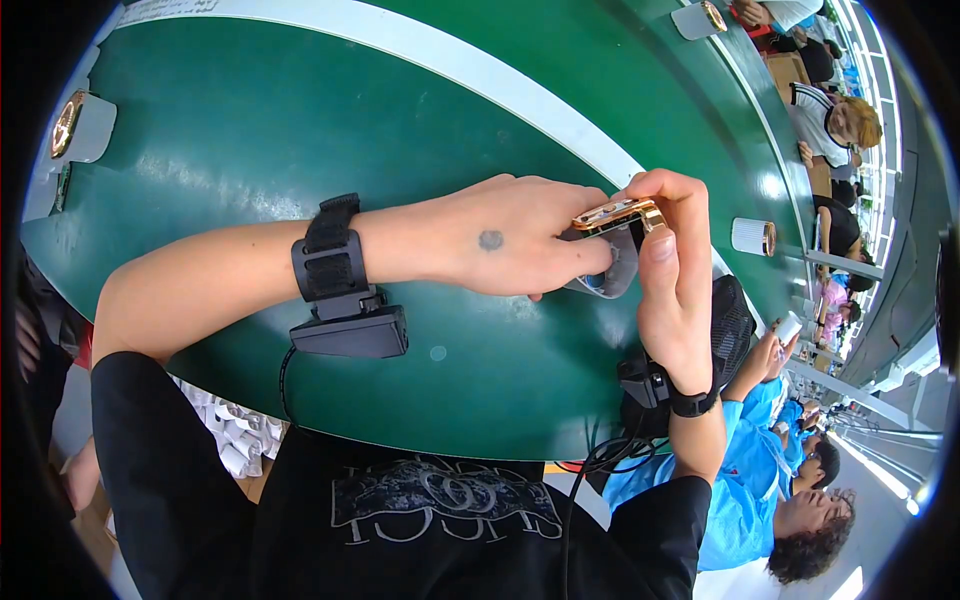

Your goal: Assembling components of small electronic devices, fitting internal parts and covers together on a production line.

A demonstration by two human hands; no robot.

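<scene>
Right hand (675, 285) pinches gold-rimmed piece (613, 213), left hand (495, 235) grey shell (624, 272) — near white strip (538, 102), green tabletop (300, 120) open leftward.

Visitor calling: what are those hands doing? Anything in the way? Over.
Left hand at the grey cup, partly hiding it. Right hand gripping gold-rimmed top. Black bag beside right hand, not between hands.

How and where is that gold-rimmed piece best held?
Probably by the rim at its right end, coming from the right: the gold-rimmed piece looks thin, seen nearly edge-on, and the left hand crowds its left end. The right hand holds it there.
</scene>
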